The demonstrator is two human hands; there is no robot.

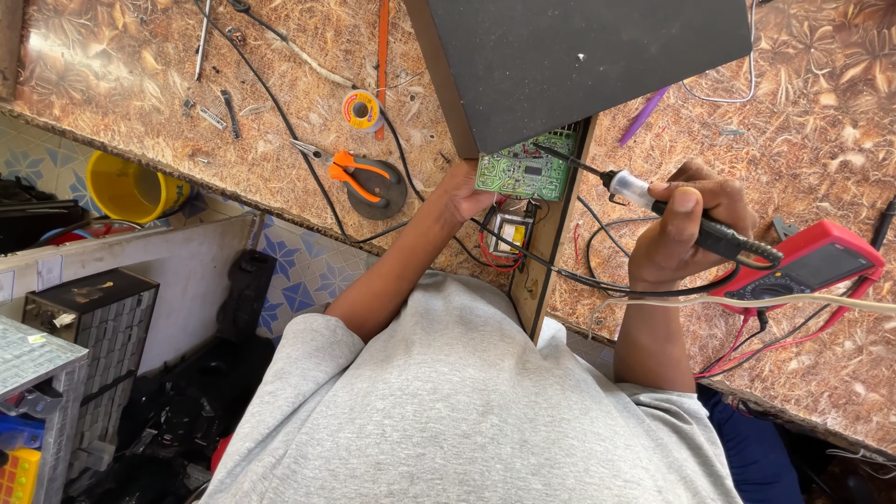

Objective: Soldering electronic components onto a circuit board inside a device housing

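While the right hand [686, 224] clenches the iron [681, 217] by its black grip, tip down on the board [521, 173], the left hand [464, 198] steadies the board's near edge; grip hidden, cannot tell if closed. Iron: light, stiff, hot forward; hold only the grip. Board: thin, brittle; hold by edges. Beyond on the surface [821, 121]: red meter [810, 269], orange pliers [350, 171], solder spool [360, 110].

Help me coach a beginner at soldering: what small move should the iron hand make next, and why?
Probably ease the soldering iron tip down onto the green circuit board. The right hand holds it aimed at the board's upper edge while the left hand steadies the board, so contact looks like the remaining step.
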